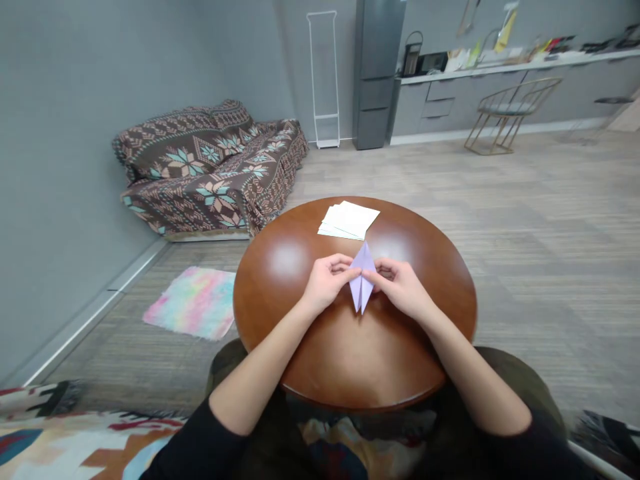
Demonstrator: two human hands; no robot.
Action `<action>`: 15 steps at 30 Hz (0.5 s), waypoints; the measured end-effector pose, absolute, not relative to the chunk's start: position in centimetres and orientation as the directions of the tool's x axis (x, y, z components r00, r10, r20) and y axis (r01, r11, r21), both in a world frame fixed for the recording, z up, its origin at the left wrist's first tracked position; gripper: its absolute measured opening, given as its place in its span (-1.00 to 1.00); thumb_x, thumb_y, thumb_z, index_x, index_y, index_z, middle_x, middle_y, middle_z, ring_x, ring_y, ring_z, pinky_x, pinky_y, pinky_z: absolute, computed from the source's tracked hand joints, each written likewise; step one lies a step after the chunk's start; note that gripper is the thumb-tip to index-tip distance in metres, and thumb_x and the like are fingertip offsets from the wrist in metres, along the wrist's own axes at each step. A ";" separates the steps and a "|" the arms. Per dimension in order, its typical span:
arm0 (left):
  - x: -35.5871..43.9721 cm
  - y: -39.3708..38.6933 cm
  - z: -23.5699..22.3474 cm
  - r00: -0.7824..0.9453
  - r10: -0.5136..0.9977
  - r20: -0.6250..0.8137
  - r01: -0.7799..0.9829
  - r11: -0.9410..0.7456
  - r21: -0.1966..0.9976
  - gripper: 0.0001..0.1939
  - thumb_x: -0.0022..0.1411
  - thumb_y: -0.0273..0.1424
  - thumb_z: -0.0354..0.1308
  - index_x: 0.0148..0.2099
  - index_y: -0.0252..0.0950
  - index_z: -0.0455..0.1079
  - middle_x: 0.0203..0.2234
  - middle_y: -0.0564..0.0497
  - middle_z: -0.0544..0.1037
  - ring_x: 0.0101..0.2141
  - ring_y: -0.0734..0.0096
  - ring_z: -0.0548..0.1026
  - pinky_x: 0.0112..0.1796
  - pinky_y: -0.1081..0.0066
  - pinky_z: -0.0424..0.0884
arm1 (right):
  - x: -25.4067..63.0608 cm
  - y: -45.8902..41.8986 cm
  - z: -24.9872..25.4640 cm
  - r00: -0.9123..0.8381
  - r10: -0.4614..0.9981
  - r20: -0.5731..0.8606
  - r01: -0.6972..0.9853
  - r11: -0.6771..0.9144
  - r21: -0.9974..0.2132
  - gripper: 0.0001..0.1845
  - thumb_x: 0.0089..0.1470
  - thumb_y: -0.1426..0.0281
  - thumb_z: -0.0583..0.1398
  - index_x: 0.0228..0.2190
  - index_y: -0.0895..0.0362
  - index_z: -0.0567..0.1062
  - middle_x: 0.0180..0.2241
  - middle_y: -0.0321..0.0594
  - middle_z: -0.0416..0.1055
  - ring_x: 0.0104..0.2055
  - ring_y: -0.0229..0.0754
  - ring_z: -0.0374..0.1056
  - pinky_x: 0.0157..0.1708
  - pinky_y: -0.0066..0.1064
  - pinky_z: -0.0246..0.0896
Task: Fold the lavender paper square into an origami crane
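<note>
Between my two hands is a folded piece of purple origami paper [363,257], shaped like a long diamond. Its single point faces away from me, and its lower end splits into two narrow points toward me. My left hand [330,280] pinches its left edge, thumb on top near the middle. From the other side my right hand [399,283] grips the right edge, its thumb also on the front. The fingers behind the paper are partly hidden. Beyond it, a loose stack of white paper sheets [350,220] lies on the round brown table [280,320].
A sofa [215,167] under a patterned cover stands at the back left, with a pastel fluffy rug [193,303] on the floor nearby. Farther off are a grey fridge [375,73], a white rack [325,80], a kitchen counter [475,75] and a wire-frame chair [510,110].
</note>
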State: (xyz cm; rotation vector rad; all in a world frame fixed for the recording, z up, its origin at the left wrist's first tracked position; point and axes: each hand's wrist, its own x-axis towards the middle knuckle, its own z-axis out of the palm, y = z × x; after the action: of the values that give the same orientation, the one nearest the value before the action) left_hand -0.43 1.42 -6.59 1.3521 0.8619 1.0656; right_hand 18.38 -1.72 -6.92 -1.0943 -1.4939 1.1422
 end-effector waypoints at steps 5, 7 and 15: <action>-0.5 1.3 -6.4 0.366 0.923 0.121 -0.069 -0.103 0.992 -0.70 0.09 -0.22 0.42 -0.26 -0.36 0.57 -0.40 -0.04 0.65 -0.37 0.33 0.56 -0.25 0.37 0.43 | 18.5 -1.8 -7.1 -0.211 0.965 0.158 0.151 0.192 -0.970 -0.66 0.20 0.10 0.26 -0.39 0.12 0.49 -0.43 -0.24 0.48 -0.40 -0.15 0.38 -0.38 -0.33 0.30; -0.5 1.3 -6.3 0.386 0.912 0.137 -0.028 -0.137 0.990 -0.72 0.15 -0.20 0.36 -0.32 -0.36 0.56 -0.45 -0.01 0.61 -0.42 0.40 0.50 -0.30 0.42 0.37 | 18.5 -1.9 -7.1 -0.225 0.959 0.174 0.172 0.215 -0.961 -0.66 0.20 0.12 0.27 -0.44 0.11 0.47 -0.47 -0.28 0.43 -0.43 -0.18 0.33 -0.40 -0.35 0.24; -0.4 1.2 -6.0 0.277 0.936 0.215 0.055 -0.239 0.969 -0.61 0.17 -0.09 0.32 -0.44 -0.34 0.49 -0.56 0.05 0.48 -0.47 0.46 0.37 -0.39 0.46 0.29 | 18.3 -2.0 -6.8 -0.157 0.957 0.243 0.240 0.276 -0.931 -0.71 0.17 0.17 0.30 -0.46 0.11 0.50 -0.49 -0.28 0.44 -0.45 -0.19 0.32 -0.40 -0.34 0.20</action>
State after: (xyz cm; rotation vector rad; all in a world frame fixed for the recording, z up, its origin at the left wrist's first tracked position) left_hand -0.40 1.22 -6.01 1.5593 0.9458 1.1212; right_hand 18.25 -1.97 -6.78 -1.1284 -1.6072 0.9594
